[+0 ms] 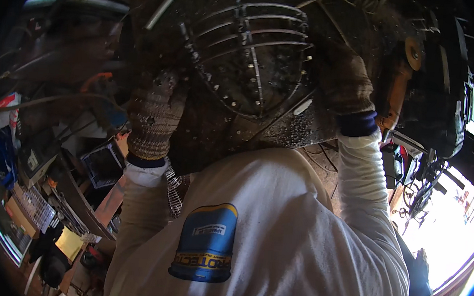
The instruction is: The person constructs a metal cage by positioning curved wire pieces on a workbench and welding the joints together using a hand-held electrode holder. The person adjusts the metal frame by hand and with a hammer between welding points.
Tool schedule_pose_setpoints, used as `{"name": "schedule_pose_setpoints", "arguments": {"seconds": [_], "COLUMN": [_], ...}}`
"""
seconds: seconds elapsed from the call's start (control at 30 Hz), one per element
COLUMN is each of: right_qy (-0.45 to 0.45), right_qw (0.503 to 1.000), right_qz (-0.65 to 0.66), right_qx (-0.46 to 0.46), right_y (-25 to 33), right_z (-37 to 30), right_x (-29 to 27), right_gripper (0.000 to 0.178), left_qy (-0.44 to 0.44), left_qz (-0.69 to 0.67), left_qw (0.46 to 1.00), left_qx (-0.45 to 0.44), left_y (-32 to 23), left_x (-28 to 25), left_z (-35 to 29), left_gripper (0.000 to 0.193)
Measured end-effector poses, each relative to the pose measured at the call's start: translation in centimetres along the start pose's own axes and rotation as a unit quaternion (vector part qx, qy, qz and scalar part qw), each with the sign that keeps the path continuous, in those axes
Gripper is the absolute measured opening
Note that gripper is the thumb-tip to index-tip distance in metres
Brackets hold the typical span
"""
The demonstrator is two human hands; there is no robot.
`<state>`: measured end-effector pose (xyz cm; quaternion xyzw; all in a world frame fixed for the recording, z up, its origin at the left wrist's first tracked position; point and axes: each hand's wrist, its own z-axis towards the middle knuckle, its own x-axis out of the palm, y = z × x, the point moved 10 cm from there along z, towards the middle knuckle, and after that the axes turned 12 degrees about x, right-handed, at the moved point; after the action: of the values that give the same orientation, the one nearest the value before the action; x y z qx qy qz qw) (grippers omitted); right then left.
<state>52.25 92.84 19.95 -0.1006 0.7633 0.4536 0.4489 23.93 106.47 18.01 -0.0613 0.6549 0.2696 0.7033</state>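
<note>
A metal frame of curved rods (249,43), with several crossbars and a rounded near end, lies on a dark, worn work surface (215,141). Small bright weld-like spots dot its rods. My left hand (156,111), in a brown knitted work glove, is beside the frame's left edge; its fingers fade into shadow. On the other side my right hand (351,82), gloved alike, reaches close to the frame's right edge. Darkness hides its fingers, so whether either hand grips the frame cannot be made out. A short pale rod (302,107) lies near the frame's lower right.
An orange angle grinder (395,96) with a round disc stands right of my right hand. Grey grit (291,133) is scattered on the near surface. At left are a dark crate (102,162), a wire grid (32,205) and clutter. Bright daylight comes in at lower right.
</note>
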Motion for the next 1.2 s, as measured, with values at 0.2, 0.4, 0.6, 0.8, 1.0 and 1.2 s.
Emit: {"name": "schedule_pose_setpoints", "arguments": {"seconds": [0.2,0.4,0.6,0.8,1.0,1.2], "right_qy": [0.014,0.003,0.019,-0.008,0.008,-0.005], "right_qw": [0.999,0.999,0.998,0.997,0.997,0.999], "right_qz": [0.024,-0.036,0.032,-0.011,0.050,-0.020], "right_qx": [0.028,0.031,0.053,0.074,0.058,0.039], "right_y": [0.0,0.0,-0.7,0.0,-0.9,-0.9], "right_z": [-0.5,-0.3,-0.2,-0.2,0.0,0.1], "right_x": [-0.1,-0.1,0.4,-0.6,0.5,0.3], "right_gripper": [0.038,0.036,0.037,0.039,0.037,0.039], "left_qy": [-0.156,-0.121,-0.101,-0.089,-0.104,-0.125], "left_qz": [-0.142,-0.259,-0.166,-0.081,-0.075,-0.172], "left_qw": [0.975,0.958,0.981,0.993,0.991,0.977], "left_qx": [0.071,-0.006,-0.011,-0.005,0.024,0.010], "left_y": [0.3,1.2,0.9,0.1,0.4,0.7], "left_x": [-3.1,-1.6,-1.1,-1.9,-0.5,-1.0], "left_z": [0.7,0.1,-0.3,0.2,-0.5,-0.4], "left_gripper": [0.024,0.027,0.027,0.025,0.030,0.028]}}
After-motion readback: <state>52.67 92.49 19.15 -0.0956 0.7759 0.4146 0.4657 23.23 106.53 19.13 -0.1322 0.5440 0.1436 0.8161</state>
